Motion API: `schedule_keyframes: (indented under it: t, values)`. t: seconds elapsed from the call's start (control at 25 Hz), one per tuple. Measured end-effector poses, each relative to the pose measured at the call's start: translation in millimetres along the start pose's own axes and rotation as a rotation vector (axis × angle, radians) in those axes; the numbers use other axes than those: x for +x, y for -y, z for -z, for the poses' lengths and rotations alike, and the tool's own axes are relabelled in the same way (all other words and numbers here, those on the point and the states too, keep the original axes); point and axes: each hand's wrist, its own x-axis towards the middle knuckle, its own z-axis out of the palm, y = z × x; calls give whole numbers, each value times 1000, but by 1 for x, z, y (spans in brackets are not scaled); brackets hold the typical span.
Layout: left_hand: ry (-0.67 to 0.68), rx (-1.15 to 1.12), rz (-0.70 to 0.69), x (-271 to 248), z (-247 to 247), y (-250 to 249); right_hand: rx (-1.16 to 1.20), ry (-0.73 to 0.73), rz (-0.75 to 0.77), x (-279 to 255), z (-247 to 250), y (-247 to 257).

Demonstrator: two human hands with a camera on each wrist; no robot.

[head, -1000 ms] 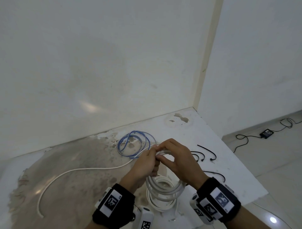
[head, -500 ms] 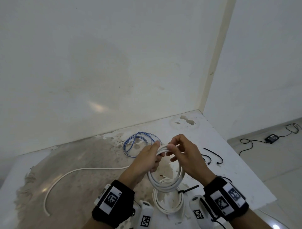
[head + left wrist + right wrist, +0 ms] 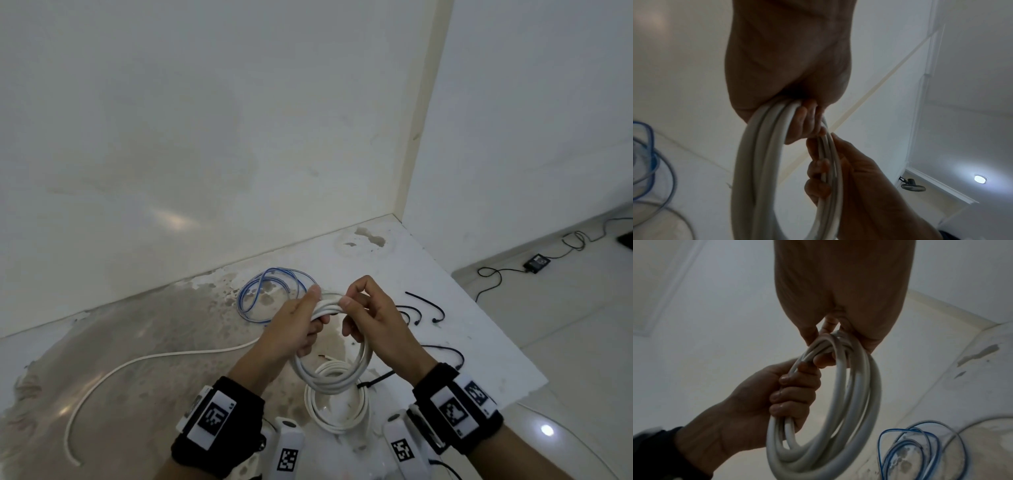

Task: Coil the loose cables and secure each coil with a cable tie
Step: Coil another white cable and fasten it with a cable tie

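Observation:
A white cable coil (image 3: 330,375) hangs in the air over the table (image 3: 472,359). My left hand (image 3: 301,325) grips its top, and my right hand (image 3: 364,310) pinches the same strands beside it. The coil's loose tail (image 3: 144,359) trails left across the table. In the left wrist view the coil (image 3: 760,162) runs through the curled left fingers (image 3: 803,123), with the right hand (image 3: 851,178) holding its far side. The right wrist view shows the coil (image 3: 851,402) and the left hand (image 3: 764,394) wrapped round it. Beneath lies a second white coil (image 3: 337,411) with a black tie (image 3: 375,379) on it.
A loose blue cable (image 3: 270,294) lies behind the hands, against the wall side. Several black cable ties (image 3: 430,308) are scattered to the right, near the table's right edge. On the floor beyond are a black adapter (image 3: 536,262) and its cord.
Both hands have lifted the coil slightly higher above the lying coil. The right hand has shifted its hold at the coil's top. The tail on the table has barely moved.

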Motion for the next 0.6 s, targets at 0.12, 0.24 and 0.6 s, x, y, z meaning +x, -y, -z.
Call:
schedule_keyframes:
  t: [0.12,0.24,0.6]
  values:
    - [78,66,-38,2,-9,-2,6,-16,17,-5,10,-4]
    - [168,52,-39,3,-19,-2,-61,-16,37,-8,18,-6]
    - [5,-33,-11,16,-4,19,-857,-129,-360,-38,178,-108]
